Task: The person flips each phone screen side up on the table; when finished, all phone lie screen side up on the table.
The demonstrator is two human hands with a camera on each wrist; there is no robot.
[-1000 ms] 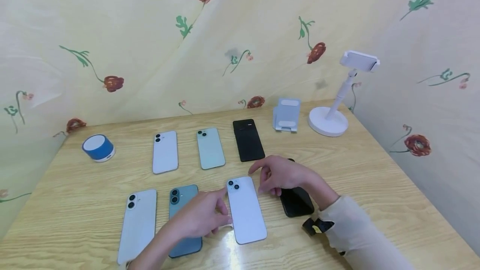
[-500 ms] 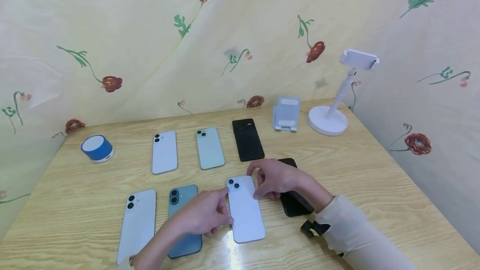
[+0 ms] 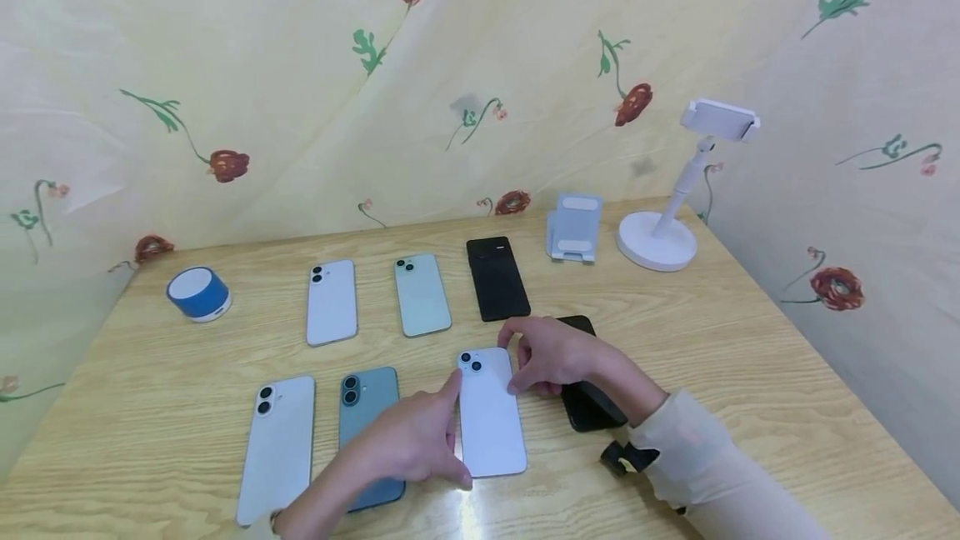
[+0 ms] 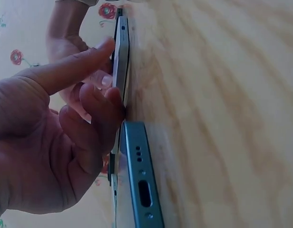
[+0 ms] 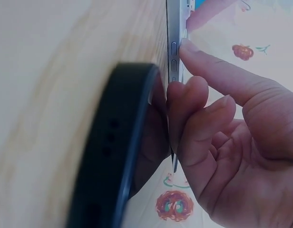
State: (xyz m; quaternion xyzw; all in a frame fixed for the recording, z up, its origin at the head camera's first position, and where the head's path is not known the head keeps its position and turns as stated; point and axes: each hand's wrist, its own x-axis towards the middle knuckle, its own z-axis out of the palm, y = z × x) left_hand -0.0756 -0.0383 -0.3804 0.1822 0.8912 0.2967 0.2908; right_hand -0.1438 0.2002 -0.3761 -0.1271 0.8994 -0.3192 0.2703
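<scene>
A white smartphone (image 3: 491, 423) lies back up on the wooden table, its two camera lenses at the far left corner. My left hand (image 3: 420, 436) spans its left side, the index finger by the upper edge and the thumb at the lower corner; the left wrist view shows this thumb reaching the phone's edge (image 4: 122, 57). With bent index finger and thumb, my right hand (image 3: 555, 352) holds the far right corner. Under that hand lies a black phone (image 3: 592, 407), partly hidden. The left forearm partly covers a teal phone (image 3: 369, 394).
At the left lies a large white phone (image 3: 277, 448). The back row has a lilac-white phone (image 3: 332, 302), a pale green phone (image 3: 422, 297) and a black phone (image 3: 498, 280). Further back stand a blue speaker (image 3: 198, 294), a small phone stand (image 3: 576, 227) and a tall white holder (image 3: 660, 240).
My right hand has come in against the white smartphone's far right corner. The left thumb has slid to the lower corner. The phone has shifted slightly away from me and turned a little straighter.
</scene>
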